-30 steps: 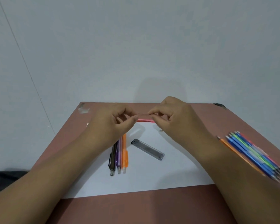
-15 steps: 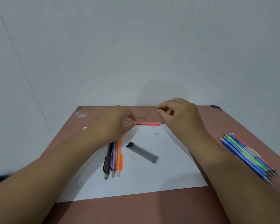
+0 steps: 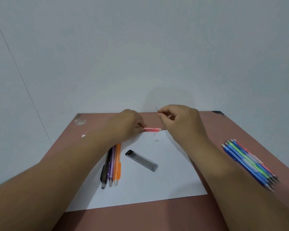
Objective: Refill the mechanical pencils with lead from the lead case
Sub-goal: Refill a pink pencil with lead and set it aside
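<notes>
Lead (image 3: 156, 109), a thin dark stick, pinched between thumb and forefinger of the right hand (image 3: 175, 120), raised above the far edge of the surface (image 3: 140, 217) and tilted up and away; probably lifted clear for aiming at the open end of a pencil. Right grip pressed together on that stick, other fingers curled. Pink pencil (image 3: 152, 129) held level by the left hand (image 3: 127, 125), fingers closed round its hidden end, white end pointing right toward the other hand, just below and apart from the stick; likely steadied so for feeding. Tiny white piece (image 3: 156, 140) on the paper (image 3: 157, 184) just beside, perhaps the removed eraser or cap; too small to tell. Lead case (image 3: 141, 160), clear with a dark end, lying slantwise on the paper, near and within reach. Three pencils (image 3: 111, 165), dark, purple and orange, side by side at the left of the paper, partly under the left forearm. Bundle of coloured pencils (image 3: 247, 162) lying on the bare surface at the right, well apart; which group is finished cannot be told. No brand, label or writing readable anywhere.
</notes>
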Demonstrator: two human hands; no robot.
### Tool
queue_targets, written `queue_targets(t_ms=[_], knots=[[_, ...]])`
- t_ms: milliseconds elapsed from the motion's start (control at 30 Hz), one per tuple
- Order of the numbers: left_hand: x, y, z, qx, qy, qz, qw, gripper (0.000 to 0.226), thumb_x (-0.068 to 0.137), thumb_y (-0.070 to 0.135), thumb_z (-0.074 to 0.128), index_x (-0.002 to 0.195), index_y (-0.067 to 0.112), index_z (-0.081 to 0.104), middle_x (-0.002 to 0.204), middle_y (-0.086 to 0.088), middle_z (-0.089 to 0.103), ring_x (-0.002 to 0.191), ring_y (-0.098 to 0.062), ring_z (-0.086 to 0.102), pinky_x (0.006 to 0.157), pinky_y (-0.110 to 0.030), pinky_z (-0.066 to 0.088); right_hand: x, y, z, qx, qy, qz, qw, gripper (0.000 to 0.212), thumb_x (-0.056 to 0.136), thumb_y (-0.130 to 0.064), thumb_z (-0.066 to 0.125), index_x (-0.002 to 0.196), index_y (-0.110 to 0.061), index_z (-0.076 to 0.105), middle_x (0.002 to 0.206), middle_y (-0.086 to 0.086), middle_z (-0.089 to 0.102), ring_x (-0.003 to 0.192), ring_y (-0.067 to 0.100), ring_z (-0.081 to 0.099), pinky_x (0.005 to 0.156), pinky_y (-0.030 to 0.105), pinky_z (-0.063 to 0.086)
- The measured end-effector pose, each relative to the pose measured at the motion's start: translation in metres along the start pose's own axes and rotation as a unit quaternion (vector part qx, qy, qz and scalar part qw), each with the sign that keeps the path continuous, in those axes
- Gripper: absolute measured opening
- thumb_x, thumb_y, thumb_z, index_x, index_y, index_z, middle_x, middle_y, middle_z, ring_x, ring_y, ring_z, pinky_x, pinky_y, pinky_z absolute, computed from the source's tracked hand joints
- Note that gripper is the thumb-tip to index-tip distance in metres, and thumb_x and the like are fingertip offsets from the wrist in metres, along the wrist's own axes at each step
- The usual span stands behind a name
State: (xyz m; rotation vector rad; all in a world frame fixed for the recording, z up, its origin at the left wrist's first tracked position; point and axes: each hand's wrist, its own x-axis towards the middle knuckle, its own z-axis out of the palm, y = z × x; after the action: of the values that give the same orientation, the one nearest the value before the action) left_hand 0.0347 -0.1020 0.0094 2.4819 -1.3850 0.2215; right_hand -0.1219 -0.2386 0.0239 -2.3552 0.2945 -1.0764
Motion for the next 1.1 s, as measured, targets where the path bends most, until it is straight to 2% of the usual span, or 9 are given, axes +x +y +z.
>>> queue_targets(t_ms=[167, 233, 333, 467, 600, 667, 833, 967, 1100], knots=[[-0.012, -0.006, -0.009, 0.010, 0.015, -0.045, 0.999, 0.021, 0.093, 0.048, 0.065, 0.099, 0.029, 0.068, 0.095, 0.009, 0.067, 0.086, -0.013, 0.060, 0.078, -0.033, 0.053, -0.001, -0.006, -0.005, 0.045, 0.012, 0.024, 0.999, 0.011, 0.090, -0.017, 0.070, 0.086, -0.022, 0.079, 0.078, -0.011, 0.074, 0.078, 0.007, 0.067, 0.075, 0.034, 0.056], [-0.022, -0.008, -0.015, -0.008, 0.048, -0.051, 0.997, 0.018, 0.096, 0.039, 0.064, 0.109, 0.027, 0.068, 0.099, 0.008, 0.068, 0.092, -0.014, 0.061, 0.083, -0.032, 0.051, -0.003, -0.011, -0.007, 0.068, 0.023, 0.023, 0.997, 0.011, 0.091, -0.016, 0.071, 0.087, -0.022, 0.080, 0.078, -0.014, 0.073, 0.079, 0.005, 0.067, 0.076, 0.032, 0.056], [-0.031, -0.008, -0.021, -0.035, 0.116, -0.038, 0.992, 0.033, 0.096, 0.022, 0.064, 0.129, 0.026, 0.065, 0.107, 0.007, 0.070, 0.095, -0.013, 0.061, 0.087, -0.028, 0.049, -0.007, -0.018, -0.009, 0.115, 0.039, 0.025, 0.992, 0.011, 0.090, -0.014, 0.074, 0.088, -0.023, 0.081, 0.081, -0.018, 0.073, 0.079, 0.003, 0.069, 0.078, 0.026, 0.056], [-0.043, -0.002, -0.028, -0.067, 0.183, -0.017, 0.981, 0.023, 0.092, 0.018, 0.069, 0.114, 0.023, 0.075, 0.098, 0.007, 0.072, 0.085, -0.009, 0.060, 0.074, -0.020, 0.046, -0.009, -0.028, -0.011, 0.228, 0.033, 0.084, 0.969, 0.012, 0.089, -0.014, 0.076, 0.089, -0.025, 0.080, 0.080, -0.015, 0.075, 0.082, 0.008, 0.072, 0.084, 0.029, 0.059], [-0.056, 0.004, -0.023, -0.129, 0.233, -0.010, 0.964, 0.017, 0.093, 0.017, 0.069, 0.108, 0.021, 0.075, 0.095, 0.009, 0.071, 0.089, -0.010, 0.063, 0.079, -0.028, 0.053, -0.009, -0.038, -0.013, 0.314, 0.038, 0.111, 0.942, 0.010, 0.087, -0.010, 0.078, 0.089, -0.020, 0.080, 0.078, -0.004, 0.077, 0.078, 0.013, 0.074, 0.079, 0.026, 0.058], [-0.058, 0.001, -0.021, -0.159, 0.244, -0.007, 0.957, 0.015, 0.091, 0.015, 0.071, 0.104, 0.022, 0.075, 0.094, 0.010, 0.070, 0.089, -0.009, 0.063, 0.080, -0.031, 0.055, -0.010, -0.042, -0.013, 0.343, 0.039, 0.114, 0.932, 0.011, 0.088, -0.008, 0.077, 0.088, -0.018, 0.080, 0.080, 0.001, 0.077, 0.079, 0.017, 0.075, 0.080, 0.029, 0.059], [-0.061, -0.001, -0.021, -0.157, 0.272, 0.027, 0.949, 0.014, 0.089, 0.017, 0.073, 0.103, 0.021, 0.075, 0.092, 0.015, 0.068, 0.088, -0.006, 0.063, 0.079, -0.028, 0.055, -0.018, -0.052, -0.013, 0.356, 0.024, 0.060, 0.932, 0.011, 0.089, -0.004, 0.074, 0.090, -0.014, 0.078, 0.086, 0.001, 0.078, 0.086, 0.017, 0.076, 0.083, 0.029, 0.060], [-0.062, 0.006, -0.021, -0.159, 0.293, 0.065, 0.941, 0.019, 0.085, 0.021, 0.067, 0.102, 0.019, 0.075, 0.092, 0.015, 0.069, 0.088, -0.004, 0.062, 0.077, -0.015, 0.049, -0.026, -0.059, -0.008, 0.351, -0.002, -0.003, 0.936, 0.014, 0.089, -0.002, 0.072, 0.093, -0.015, 0.076, 0.088, -0.001, 0.078, 0.088, 0.014, 0.076, 0.080, 0.020, 0.057], [-0.063, 0.006, -0.021, -0.169, 0.300, 0.082, 0.935, 0.019, 0.085, 0.018, 0.067, 0.102, 0.018, 0.075, 0.092, 0.020, 0.065, 0.089, -0.001, 0.061, 0.078, -0.006, 0.046, -0.029, -0.062, -0.006, 0.358, 0.005, -0.036, 0.933, 0.013, 0.088, -0.002, 0.072, 0.094, -0.013, 0.076, 0.088, -0.001, 0.078, 0.085, 0.013, 0.076, 0.078, 0.018, 0.057]])
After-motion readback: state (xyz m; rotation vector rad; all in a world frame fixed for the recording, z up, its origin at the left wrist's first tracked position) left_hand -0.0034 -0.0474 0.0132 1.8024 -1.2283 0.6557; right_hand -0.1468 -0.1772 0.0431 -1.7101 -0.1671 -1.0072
